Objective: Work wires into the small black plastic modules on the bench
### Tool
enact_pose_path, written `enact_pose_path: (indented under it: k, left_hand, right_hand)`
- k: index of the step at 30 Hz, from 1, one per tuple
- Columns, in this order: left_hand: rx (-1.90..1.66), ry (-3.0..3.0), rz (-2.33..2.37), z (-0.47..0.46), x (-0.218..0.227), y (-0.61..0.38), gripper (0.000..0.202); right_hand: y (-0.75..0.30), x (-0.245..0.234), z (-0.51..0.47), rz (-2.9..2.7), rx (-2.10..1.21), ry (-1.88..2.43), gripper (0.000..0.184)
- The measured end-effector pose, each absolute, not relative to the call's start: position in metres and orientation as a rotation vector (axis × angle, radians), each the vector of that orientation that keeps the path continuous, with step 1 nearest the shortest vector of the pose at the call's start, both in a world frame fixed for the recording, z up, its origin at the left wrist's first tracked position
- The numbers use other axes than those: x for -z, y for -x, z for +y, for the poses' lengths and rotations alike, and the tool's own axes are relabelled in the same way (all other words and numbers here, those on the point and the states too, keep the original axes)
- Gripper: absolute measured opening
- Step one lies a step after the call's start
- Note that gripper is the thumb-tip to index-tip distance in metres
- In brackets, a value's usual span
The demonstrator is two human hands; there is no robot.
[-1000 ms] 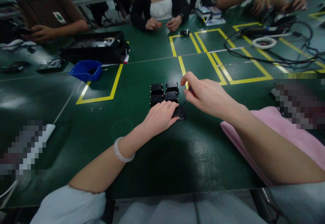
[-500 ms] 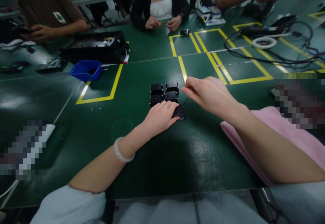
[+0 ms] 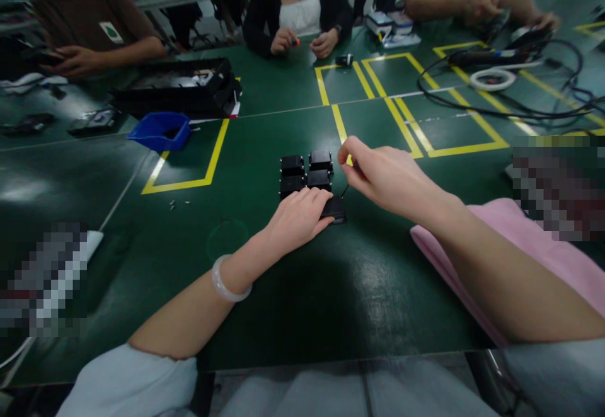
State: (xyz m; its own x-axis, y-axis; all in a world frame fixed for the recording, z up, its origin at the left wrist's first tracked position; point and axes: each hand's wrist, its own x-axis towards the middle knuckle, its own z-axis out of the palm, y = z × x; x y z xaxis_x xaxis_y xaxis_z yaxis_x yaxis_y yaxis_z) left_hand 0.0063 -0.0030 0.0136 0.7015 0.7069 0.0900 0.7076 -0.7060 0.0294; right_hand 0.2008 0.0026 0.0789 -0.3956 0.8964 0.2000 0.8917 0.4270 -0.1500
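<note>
Flat green tabletop [image 3: 307, 329] is spreading between hands and near edge; folded pink cloth [image 3: 515, 222] is lying right. Left hand [image 3: 299, 218] is gripping black boxy block [image 3: 337, 208], centre, four similar blocks [image 3: 319, 179] just beyond; right hand [image 3: 390, 174] is pinching thin dark rod [image 3: 345, 190], tip at gripped block's far-right corner.

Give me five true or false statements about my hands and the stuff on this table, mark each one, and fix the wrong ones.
1. The left hand is on a black part. True.
2. The right hand lies flat with nothing in it. False: it grips a thin dark tool.
3. A blue bin sits to the left of the black blocks. True.
4. The pale bracelet is on the right arm. False: it circles the left wrist.
5. A pink cloth lies on the right side. True.
</note>
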Motion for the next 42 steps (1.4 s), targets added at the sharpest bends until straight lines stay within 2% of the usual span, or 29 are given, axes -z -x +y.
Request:
enact_pose_path:
  k: [42]
  left_hand:
    - [0.156,2.89,-1.192,-0.0027,-0.0128,-0.0053,0.037]
  right_hand:
    - [-0.202,-0.0792,0.0031,-2.437,-0.056,1.568,0.028]
